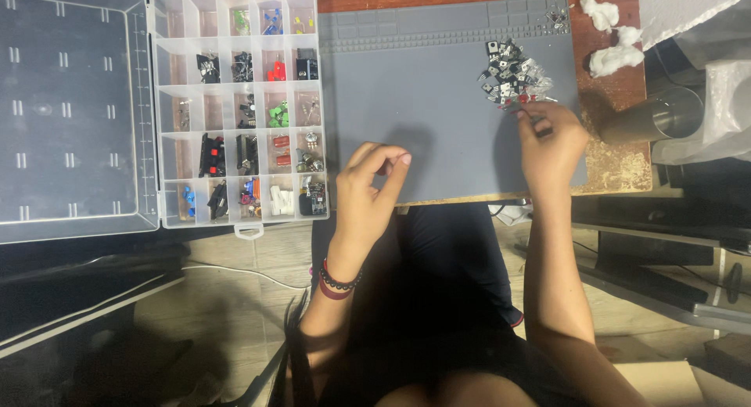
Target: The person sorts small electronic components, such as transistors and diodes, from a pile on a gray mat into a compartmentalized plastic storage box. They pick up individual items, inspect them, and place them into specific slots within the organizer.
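Two hands work over the grey mat (422, 94): the right hand (551, 137) pinches at the near edge of the component pile (510, 74), seemingly gripping one; the left hand (371, 176) hovers loosely curled, holding nothing, right of the compartment box (235, 102).

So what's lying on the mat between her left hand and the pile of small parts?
Head view: nothing. Between the left hand and the pile of small parts there is only bare grey mat. The right hand sits just below the pile.

White cotton wads (609, 37) and a steel cup (655, 119) sit on the wooden table (622, 166).
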